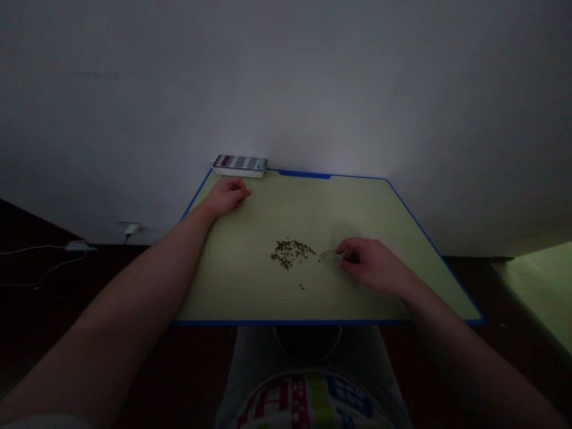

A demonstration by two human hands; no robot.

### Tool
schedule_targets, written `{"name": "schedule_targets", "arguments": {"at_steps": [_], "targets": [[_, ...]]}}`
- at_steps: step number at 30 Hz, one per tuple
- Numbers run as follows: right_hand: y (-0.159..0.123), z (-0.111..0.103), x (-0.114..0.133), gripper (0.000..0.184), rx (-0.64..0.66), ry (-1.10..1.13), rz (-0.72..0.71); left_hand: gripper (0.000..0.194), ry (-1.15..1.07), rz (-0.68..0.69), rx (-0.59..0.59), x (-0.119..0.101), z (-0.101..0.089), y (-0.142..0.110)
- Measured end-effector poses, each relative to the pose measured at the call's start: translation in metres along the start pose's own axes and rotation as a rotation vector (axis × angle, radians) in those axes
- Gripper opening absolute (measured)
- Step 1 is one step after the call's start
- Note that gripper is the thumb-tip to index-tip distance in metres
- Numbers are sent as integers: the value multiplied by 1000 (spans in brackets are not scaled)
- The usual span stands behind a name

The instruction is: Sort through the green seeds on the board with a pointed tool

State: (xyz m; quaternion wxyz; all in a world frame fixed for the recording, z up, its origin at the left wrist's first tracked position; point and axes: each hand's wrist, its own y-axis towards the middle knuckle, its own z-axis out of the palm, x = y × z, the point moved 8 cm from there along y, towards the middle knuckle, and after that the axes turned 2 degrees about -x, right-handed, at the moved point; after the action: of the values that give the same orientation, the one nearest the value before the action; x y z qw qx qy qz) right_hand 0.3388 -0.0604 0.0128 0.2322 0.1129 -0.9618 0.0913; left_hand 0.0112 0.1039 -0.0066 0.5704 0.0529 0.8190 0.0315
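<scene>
My left hand [227, 196] rests at the far left of the table, its fingers curled in and nothing visible in them. Over the right half, my right hand [369, 261] pinches a thin, pale, see-through thread [329, 252] between thumb and fingers. The thread curves out to the left, its near end close to a small dark bit; dim light blurs its exact course. Left of it lies a loose scatter of tiny brown beads or seeds [286, 252], too small to tell which. A couple of stray ones [301, 287] lie nearer the front edge.
The pale table [268, 307] has a blue rim and stands against a grey wall [313, 77]. A phone [240, 162] with a lit screen lies on a white box [241, 173] at the back left corner. Cables and a plug [132, 229] are at the wall, left.
</scene>
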Motion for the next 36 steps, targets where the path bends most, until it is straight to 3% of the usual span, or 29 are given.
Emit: {"name": "schedule_targets", "arguments": {"at_steps": [9,18,27,36], "targets": [[-8,13,13,23,-38,34,56,23,28,4,-3,1,-2,-1],[-10,-3,-15,18,-161,31,135,22,14,12,3,2,-1,1],[-7,14,6,19,-75,148,97,24,37,16,-1,1,-2,0],[-4,-11,-19,14,-139,6,128,24,22,15,0,2,-1,1]]}}
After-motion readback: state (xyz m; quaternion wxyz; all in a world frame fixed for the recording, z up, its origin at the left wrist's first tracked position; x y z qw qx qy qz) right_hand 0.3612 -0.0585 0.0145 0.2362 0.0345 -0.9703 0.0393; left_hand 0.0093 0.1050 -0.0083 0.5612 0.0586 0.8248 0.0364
